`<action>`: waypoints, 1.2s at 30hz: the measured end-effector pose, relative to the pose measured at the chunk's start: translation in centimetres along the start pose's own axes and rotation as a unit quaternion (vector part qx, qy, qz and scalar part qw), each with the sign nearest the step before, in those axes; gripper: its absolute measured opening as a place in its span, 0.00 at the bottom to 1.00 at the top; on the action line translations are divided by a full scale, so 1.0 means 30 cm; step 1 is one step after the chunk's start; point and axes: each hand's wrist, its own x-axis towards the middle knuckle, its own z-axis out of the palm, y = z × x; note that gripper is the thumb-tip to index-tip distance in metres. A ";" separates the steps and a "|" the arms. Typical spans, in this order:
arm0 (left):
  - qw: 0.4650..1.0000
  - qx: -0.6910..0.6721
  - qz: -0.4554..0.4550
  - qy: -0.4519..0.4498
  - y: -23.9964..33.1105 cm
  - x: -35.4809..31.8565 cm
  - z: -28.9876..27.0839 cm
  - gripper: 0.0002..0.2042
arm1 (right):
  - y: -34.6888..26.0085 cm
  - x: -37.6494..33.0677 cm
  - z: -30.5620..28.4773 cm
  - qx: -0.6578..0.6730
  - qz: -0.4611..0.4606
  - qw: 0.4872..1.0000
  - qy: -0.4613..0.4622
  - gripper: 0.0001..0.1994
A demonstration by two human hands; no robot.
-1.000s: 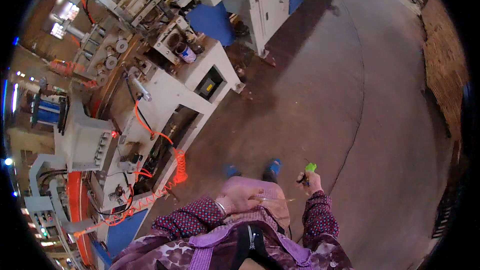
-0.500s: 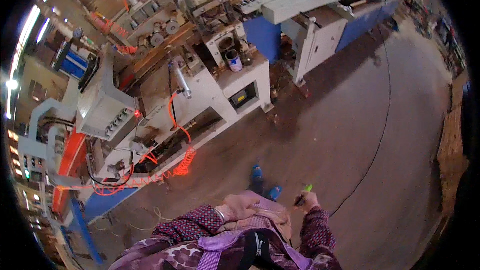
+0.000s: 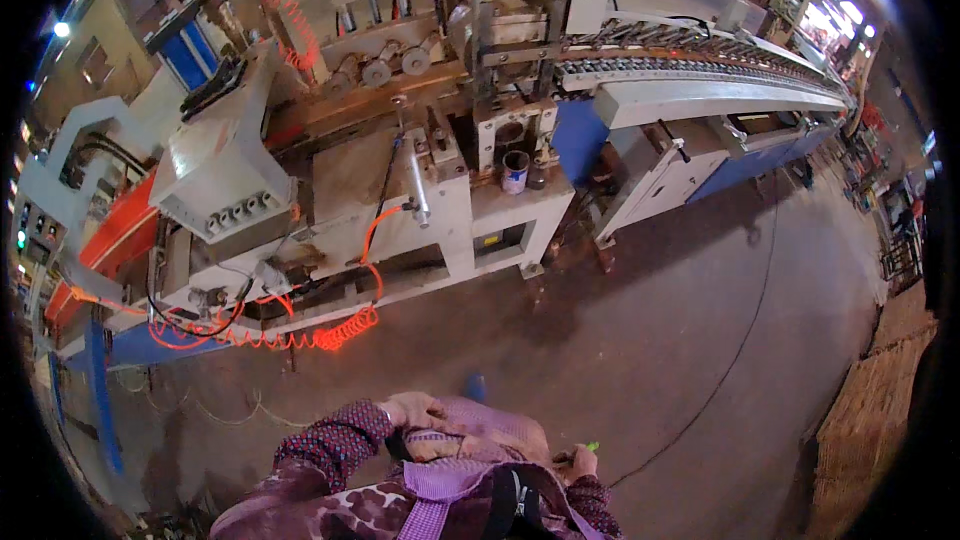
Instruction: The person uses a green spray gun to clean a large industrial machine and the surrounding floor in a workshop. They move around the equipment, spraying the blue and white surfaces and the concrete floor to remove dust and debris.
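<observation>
My left hand (image 3: pixel 412 410) rests against my front at the lower middle, fingers curled on the pinkish cloth of my clothing (image 3: pixel 480 430). My right hand (image 3: pixel 578 461) shows only partly beside my body, closed around a small green object (image 3: pixel 591 447) whose tip sticks out. Both patterned sleeves come up from the lower edge. A blue shoe tip (image 3: pixel 475 386) shows on the concrete floor just ahead of me.
A long grey and white machine (image 3: pixel 440 210) with rollers, an orange coiled hose (image 3: pixel 300 338) and a small can (image 3: pixel 514 171) stands ahead. A blue and white conveyor section (image 3: pixel 700 100) runs right. A black cable (image 3: pixel 740 340) crosses the floor. Stacked mats (image 3: pixel 880 400) lie at the right.
The view has swung up toward the machine, which now fills the upper picture. My right hand with the green object has drawn lower and closer to my body.
</observation>
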 end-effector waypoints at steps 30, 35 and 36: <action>0.760 -0.330 -0.017 0.559 0.457 -0.368 -0.024 0.15 | -1.015 -0.543 1.343 -0.198 -0.235 0.810 -0.500 0.10; 0.739 -0.340 -0.035 0.580 0.487 -0.359 0.040 0.11 | -1.035 -0.719 1.503 -0.276 -0.337 0.724 -0.534 0.09; 0.749 -0.329 -0.041 0.573 0.481 -0.346 0.054 0.11 | -1.038 -0.736 1.530 -0.306 -0.358 0.702 -0.535 0.09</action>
